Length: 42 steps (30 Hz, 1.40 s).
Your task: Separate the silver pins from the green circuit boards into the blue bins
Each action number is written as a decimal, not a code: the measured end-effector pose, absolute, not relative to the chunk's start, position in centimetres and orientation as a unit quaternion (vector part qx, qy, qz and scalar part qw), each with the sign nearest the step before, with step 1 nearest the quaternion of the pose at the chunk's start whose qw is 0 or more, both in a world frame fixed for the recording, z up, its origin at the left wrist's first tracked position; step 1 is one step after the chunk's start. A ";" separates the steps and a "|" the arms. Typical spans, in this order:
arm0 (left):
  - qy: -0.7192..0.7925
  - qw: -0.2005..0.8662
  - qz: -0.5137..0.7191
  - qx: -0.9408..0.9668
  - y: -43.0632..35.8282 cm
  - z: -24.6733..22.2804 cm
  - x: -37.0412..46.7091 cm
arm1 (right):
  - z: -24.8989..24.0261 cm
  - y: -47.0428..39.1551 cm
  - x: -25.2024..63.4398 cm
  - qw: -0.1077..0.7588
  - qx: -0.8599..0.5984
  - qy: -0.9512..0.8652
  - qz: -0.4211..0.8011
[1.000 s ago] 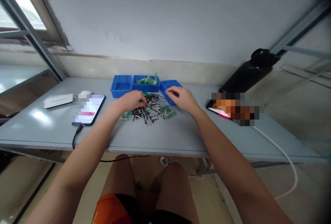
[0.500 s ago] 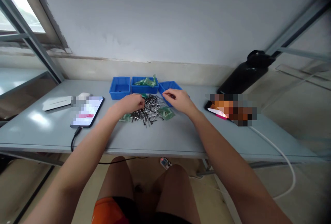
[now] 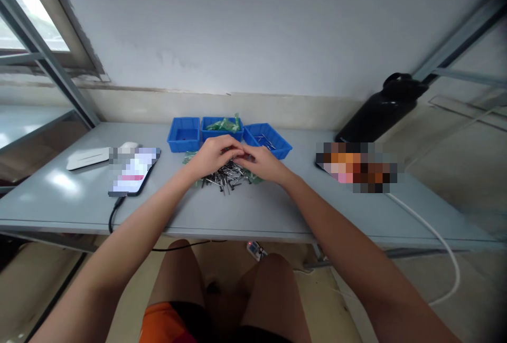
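Left hand (image 3: pixel 216 153) and right hand (image 3: pixel 262 162), curled, meet above a pile of metal fasteners (image 3: pixel 225 178); whether they pinch any is unclear. Three blue bins (image 3: pixel 184 147) stand behind.

Dim, cool rm; daylight from window (image 3: pixel 41 18) top L, w/ white glare on L side of desk (image 3: pixel 257 211). Wide-angle bend; far R edge dark, blurry; pixelated blocks mask parts of phone (image 3: pixel 134 170).
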<state>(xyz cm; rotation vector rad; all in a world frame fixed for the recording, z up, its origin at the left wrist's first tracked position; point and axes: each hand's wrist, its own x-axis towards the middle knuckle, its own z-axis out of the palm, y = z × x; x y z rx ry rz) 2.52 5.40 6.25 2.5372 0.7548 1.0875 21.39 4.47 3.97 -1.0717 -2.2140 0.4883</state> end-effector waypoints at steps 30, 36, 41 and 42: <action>0.330 0.059 0.308 0.890 6.6 6.0 1.7 | 4.8 4.7 22.4 0.371 -0.437 -0.811 0.117; 0.341 0.055 0.318 0.883 6.7 5.9 1.6 | 4.5 4.8 22.5 0.381 -0.434 -0.810 0.101; 0.328 0.067 0.332 0.882 6.9 5.9 1.6 | 4.3 5.1 22.7 0.386 -0.434 -0.808 0.102; 0.325 0.068 0.338 0.881 6.9 5.9 1.6 | 4.3 5.1 22.7 0.383 -0.435 -0.808 0.108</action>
